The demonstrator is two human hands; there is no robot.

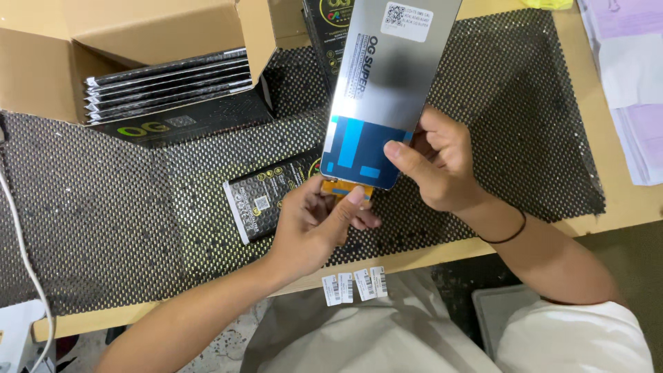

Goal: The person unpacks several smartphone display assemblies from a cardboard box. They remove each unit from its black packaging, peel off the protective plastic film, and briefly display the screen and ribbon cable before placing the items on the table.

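My right hand (438, 166) grips the lower right edge of a flat phone screen panel (387, 83), grey-backed with blue patches and a white sticker, held tilted above the mat. My left hand (314, 224) pinches the orange flex strip (345, 188) at the panel's bottom edge with thumb and fingers. Under my hands lies a flat black box (266, 197) with a white label side, resting on the mesh mat (110, 207).
An open cardboard carton (83, 41) at the back left holds several stacked black boxes (166, 86). Another black box (324, 27) stands behind the panel. Three small barcode stickers (354, 285) hang off the table's front edge. Papers (632, 83) lie at the right. A white cable (21, 255) runs along the left.
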